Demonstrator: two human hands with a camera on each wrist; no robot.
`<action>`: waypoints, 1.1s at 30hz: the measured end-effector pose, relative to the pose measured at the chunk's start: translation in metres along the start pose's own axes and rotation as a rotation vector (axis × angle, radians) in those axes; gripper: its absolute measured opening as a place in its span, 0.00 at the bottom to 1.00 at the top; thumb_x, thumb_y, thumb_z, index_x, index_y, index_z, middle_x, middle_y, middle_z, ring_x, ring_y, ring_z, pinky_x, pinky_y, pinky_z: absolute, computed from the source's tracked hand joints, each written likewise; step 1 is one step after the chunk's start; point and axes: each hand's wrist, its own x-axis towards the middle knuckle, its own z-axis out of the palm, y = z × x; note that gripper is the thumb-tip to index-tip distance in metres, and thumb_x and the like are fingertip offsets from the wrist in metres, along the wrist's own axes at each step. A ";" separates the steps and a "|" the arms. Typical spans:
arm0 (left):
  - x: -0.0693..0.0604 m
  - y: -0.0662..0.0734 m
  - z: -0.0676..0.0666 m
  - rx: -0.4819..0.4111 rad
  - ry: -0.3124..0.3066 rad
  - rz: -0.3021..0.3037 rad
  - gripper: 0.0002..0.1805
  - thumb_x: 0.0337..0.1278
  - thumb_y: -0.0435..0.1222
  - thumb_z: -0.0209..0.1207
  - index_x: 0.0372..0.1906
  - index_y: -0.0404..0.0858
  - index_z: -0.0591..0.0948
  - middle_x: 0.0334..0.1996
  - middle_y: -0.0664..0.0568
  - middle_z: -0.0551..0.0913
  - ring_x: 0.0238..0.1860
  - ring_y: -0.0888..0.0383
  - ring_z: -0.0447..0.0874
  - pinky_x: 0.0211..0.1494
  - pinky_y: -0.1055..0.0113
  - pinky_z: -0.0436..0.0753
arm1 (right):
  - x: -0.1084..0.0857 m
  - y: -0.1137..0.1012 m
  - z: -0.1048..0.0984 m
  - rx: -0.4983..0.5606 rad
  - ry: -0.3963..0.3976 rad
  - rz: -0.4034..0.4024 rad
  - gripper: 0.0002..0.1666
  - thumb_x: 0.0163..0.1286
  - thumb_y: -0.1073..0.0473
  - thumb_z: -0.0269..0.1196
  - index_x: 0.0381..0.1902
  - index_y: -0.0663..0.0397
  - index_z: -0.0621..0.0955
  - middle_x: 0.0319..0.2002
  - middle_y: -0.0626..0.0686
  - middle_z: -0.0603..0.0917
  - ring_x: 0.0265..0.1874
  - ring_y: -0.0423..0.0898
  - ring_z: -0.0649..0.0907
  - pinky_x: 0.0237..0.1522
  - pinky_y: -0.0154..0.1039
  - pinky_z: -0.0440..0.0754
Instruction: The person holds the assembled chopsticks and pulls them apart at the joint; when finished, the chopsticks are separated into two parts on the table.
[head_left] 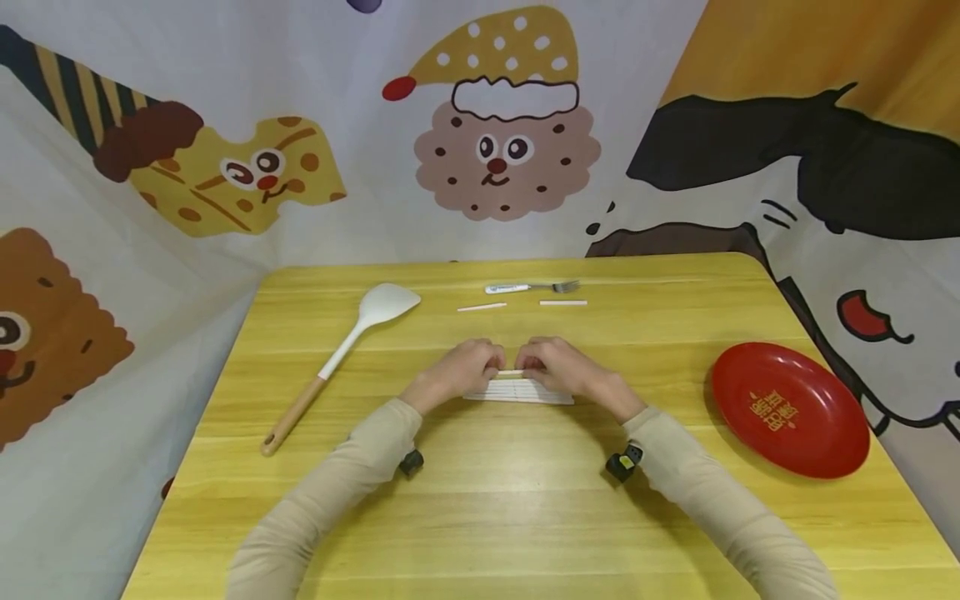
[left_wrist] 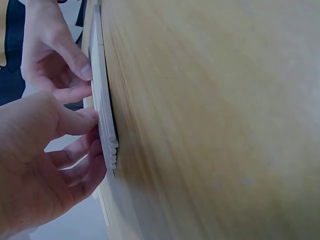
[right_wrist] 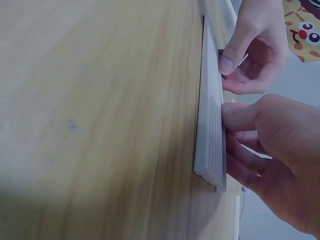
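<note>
Several thin white sticks lie side by side in a flat row on the table, also seen edge-on in the left wrist view as a row of sticks. At the far side of this row, a white stick spans between both hands. My left hand pinches its left end, thumb against curled fingers. My right hand pinches the right end the same way. Each hand's fingertips are close to the row, and they partly hide the stick's ends. In the right wrist view the row runs beside both hands.
Behind the hands lie two separate white sticks, a left one and a right one, and a fork with a white handle. A white spatula with a wooden handle lies left. A red oval plate sits right. A printed cloth hangs behind the table.
</note>
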 end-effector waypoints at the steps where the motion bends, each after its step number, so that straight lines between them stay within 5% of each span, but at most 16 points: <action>1: 0.000 0.001 0.000 -0.005 0.002 -0.001 0.07 0.69 0.30 0.58 0.47 0.39 0.83 0.39 0.51 0.81 0.38 0.58 0.77 0.43 0.65 0.81 | 0.000 0.000 0.000 -0.001 0.004 -0.005 0.05 0.67 0.69 0.67 0.38 0.55 0.86 0.37 0.52 0.86 0.37 0.42 0.83 0.41 0.35 0.85; 6: 0.000 0.002 0.000 -0.032 0.036 0.011 0.10 0.70 0.32 0.58 0.50 0.39 0.85 0.39 0.51 0.80 0.38 0.58 0.76 0.41 0.66 0.79 | 0.001 0.000 0.001 -0.034 0.030 0.008 0.06 0.68 0.70 0.65 0.40 0.56 0.85 0.38 0.51 0.85 0.38 0.43 0.83 0.43 0.36 0.85; 15: 0.003 0.005 -0.006 -0.123 0.189 0.071 0.09 0.66 0.25 0.57 0.45 0.35 0.85 0.39 0.48 0.86 0.35 0.59 0.79 0.39 0.69 0.82 | 0.003 -0.009 -0.007 -0.048 0.142 -0.010 0.05 0.68 0.71 0.64 0.41 0.60 0.81 0.39 0.53 0.82 0.40 0.46 0.81 0.45 0.38 0.85; 23: -0.001 0.015 -0.017 -0.114 0.266 0.108 0.07 0.66 0.28 0.59 0.45 0.34 0.85 0.41 0.47 0.87 0.41 0.56 0.85 0.47 0.66 0.85 | 0.009 -0.017 -0.015 0.077 0.232 -0.064 0.03 0.70 0.70 0.63 0.40 0.60 0.81 0.37 0.54 0.85 0.34 0.44 0.83 0.37 0.34 0.85; 33: -0.007 0.017 -0.020 -0.131 0.347 0.024 0.02 0.63 0.32 0.64 0.36 0.38 0.85 0.32 0.55 0.85 0.32 0.60 0.79 0.33 0.69 0.78 | 0.011 -0.023 -0.020 0.172 0.219 -0.059 0.02 0.69 0.70 0.64 0.37 0.60 0.82 0.31 0.57 0.84 0.26 0.39 0.75 0.29 0.32 0.78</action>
